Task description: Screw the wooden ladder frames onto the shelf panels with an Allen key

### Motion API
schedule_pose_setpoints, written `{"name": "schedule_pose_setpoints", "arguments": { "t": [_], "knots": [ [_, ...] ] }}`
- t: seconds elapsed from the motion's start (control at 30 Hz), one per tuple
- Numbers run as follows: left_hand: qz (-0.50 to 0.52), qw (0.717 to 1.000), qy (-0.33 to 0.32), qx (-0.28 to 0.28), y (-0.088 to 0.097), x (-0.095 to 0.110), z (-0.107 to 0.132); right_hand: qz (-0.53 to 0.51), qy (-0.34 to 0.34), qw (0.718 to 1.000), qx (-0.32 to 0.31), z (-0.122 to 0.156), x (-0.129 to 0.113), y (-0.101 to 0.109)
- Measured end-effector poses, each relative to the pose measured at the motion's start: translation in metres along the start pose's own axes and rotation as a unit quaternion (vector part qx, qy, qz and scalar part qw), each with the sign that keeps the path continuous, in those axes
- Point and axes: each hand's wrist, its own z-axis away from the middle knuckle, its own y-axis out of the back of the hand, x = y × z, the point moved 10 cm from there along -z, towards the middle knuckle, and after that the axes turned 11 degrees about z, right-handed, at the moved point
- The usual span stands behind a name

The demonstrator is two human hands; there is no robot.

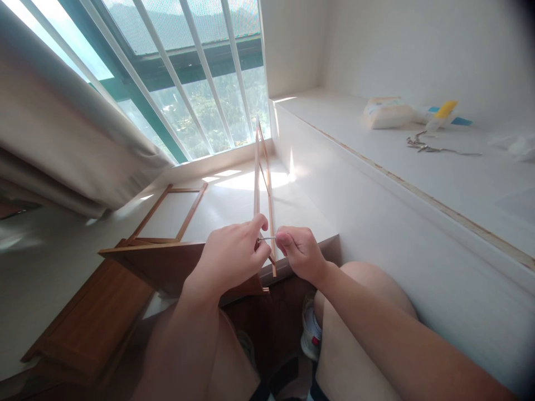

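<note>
In the head view, my right hand [301,252] is closed, thumb and fingers pinching the right end of a thin metal rod [267,238]. It looks like a hex key, but its ends are hidden. My left hand [234,253] is closed around the rod's other end, against the upright wooden frame [257,178]; exactly what its fingertips grip is hidden. That narrow frame stands nearly edge-on, with a slim second leg [270,206] on its right. A brown wooden panel [159,264] extends leftward from behind my left hand.
Another wooden frame [190,214] lies beyond the panel, and a wooden board [98,317] lies at lower left. On the white ledge [418,189] are a white packet [388,113], a yellow-capped item [446,109] and metal pieces [422,146]. A curtain [75,122] hangs beside the barred window.
</note>
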Motion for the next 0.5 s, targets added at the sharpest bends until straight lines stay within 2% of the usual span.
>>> {"name": "schedule_pose_setpoints", "arguments": {
  "t": [0.1,0.2,0.37,0.43,0.5],
  "knots": [
    [-0.001,1.0,0.004,-0.004,0.0,0.0,0.0,-0.022,-0.037,0.999,-0.005,0.0,0.001,0.0],
    [0.001,1.0,0.015,-0.013,-0.001,-0.001,-0.001,-0.086,-0.092,0.992,-0.013,0.0,0.006,-0.002],
    [0.007,1.0,0.005,-0.009,-0.001,0.0,0.0,-0.242,-0.199,0.946,-0.084,0.005,0.022,-0.024],
    [0.009,1.0,-0.001,-0.006,-0.001,0.0,0.0,-0.276,-0.218,0.931,-0.101,0.007,0.024,-0.029],
    [0.009,1.0,-0.002,-0.006,-0.001,-0.001,0.0,-0.277,-0.217,0.931,-0.098,0.007,0.024,-0.028]
  ]
}}
